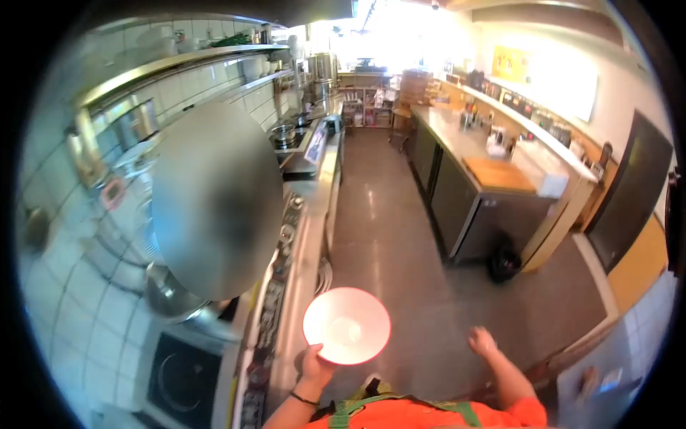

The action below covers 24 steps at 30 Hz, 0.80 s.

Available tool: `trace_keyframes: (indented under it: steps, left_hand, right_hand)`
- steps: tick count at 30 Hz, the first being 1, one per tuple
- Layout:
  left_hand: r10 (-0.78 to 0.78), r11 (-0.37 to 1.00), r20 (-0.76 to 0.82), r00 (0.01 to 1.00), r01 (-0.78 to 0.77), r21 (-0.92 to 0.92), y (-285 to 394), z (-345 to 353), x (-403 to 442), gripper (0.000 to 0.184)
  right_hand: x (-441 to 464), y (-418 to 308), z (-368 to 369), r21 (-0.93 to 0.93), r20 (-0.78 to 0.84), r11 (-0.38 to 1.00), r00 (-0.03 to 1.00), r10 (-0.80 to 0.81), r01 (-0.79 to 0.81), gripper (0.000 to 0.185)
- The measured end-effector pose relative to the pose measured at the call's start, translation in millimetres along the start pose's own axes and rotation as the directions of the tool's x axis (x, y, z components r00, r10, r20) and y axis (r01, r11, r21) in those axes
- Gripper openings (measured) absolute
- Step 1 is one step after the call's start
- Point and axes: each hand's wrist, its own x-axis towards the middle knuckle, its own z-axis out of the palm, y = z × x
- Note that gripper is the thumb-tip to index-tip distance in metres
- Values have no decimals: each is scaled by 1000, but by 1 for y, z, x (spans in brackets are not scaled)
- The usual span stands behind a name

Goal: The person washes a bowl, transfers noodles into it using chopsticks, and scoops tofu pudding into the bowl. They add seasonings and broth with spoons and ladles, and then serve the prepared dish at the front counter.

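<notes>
My left hand (pixel 316 366) grips the near left edge of a white bowl (pixel 347 326) with a red rim. Its pale inside faces up at me, and nothing shows in it. A dark band circles my left wrist. Out to the right, over the floor, my right hand (pixel 482 341) hangs with its fingers curled in, apart from the bowl; nothing shows in it. Left of the bowl runs the steel front of the cooking line with a row of control knobs (pixel 287 234). A metal pan (pixel 171 293) is beyond it.
A blurred grey oval (pixel 218 200) hides much of the left side. A dark cooktop (pixel 184 379) lies at lower left, a pot (pixel 284 134) farther along. On the right stands a counter with a wooden board (pixel 499 174); a black bin (pixel 504 264) is below. The aisle floor (pixel 371 193) runs between.
</notes>
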Motion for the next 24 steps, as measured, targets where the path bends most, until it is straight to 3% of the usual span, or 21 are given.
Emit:
trace_keyframes:
  steps: [1, 2, 4, 7, 10, 13, 17, 19, 20, 21, 22, 24]
  left_hand:
    - [-7, 1000, 48, 999, 8, -10, -5, 10, 47, 63]
    - [-13, 1000, -1, 1000, 13, -21, -8, 33, 86, 62]
    - [4, 997, -79, 997, -10, -74, -16, 54, 186, 59]
    - [-15, 996, -157, 987, 2, -87, -2, 88, 294, 53]
    - [82, 994, -123, 989, -90, -65, -6, 92, 414, 51]
    - [127, 980, -201, 971, -154, -127, -12, 99, 510, 47]
    - [206, 958, -298, 932, -254, -132, 20, 111, 610, 46]
    - [240, 960, -301, 923, -272, -67, 40, 104, 665, 55]
    - [261, 956, -292, 920, -288, -55, 51, 103, 692, 54]
    - [271, 956, -325, 906, -292, -17, 57, 89, 723, 53]
    - [285, 953, -331, 900, -304, -7, 68, 84, 756, 53]
    - [330, 925, -446, 832, -380, -24, 80, 63, 821, 51]
  right_hand:
    - [28, 68, 18, 22, 63, 986, 984, 166, -168, 41]
    - [28, 108, 18, 74, 154, 912, 908, 390, -404, 43]
    - [50, 156, 15, 78, 272, 777, 763, 586, -624, 40]
    - [93, 188, 27, 58, 423, 602, 566, 708, -796, 36]
    - [203, 187, 49, 35, 512, 582, 515, 688, -812, 32]
    - [360, 173, 56, 20, 533, 691, 592, 604, -723, 30]
    - [637, 79, 28, 116, 381, 908, 862, 333, -402, 27]
    - [792, -18, 1, 277, 192, 952, 978, 78, -131, 27]
    - [864, -70, -9, 457, 28, 886, 995, -94, 71, 31]
    - [917, -130, -34, 204, -282, 848, 859, -428, 489, 25]
    - [959, -198, -69, 495, -70, 827, 961, -266, 265, 27]
    - [1011, -296, -100, 569, -64, 757, 935, -348, 320, 26]
